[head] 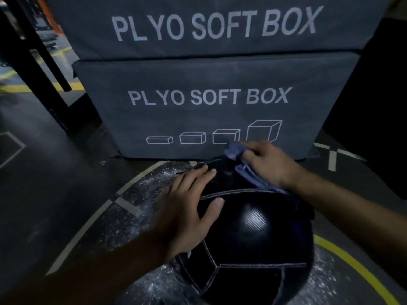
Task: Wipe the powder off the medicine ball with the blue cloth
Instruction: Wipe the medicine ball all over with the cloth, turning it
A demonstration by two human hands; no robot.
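A black medicine ball (pixel 248 243) with pale stitched seams sits on the dark floor in the lower middle of the head view. My left hand (pixel 187 208) lies flat on the ball's upper left side, fingers straight and spread. My right hand (pixel 268 164) grips the bunched blue cloth (pixel 246 170) against the far top of the ball. Part of the cloth trails under my right wrist. No powder shows on the shiny near face of the ball.
Two stacked grey foam boxes (pixel 211 102) marked PLYO SOFT BOX stand just behind the ball. White powder (pixel 141 194) is scattered on the floor to the left and right of the ball. A black rack post (pixel 37 51) rises at the far left.
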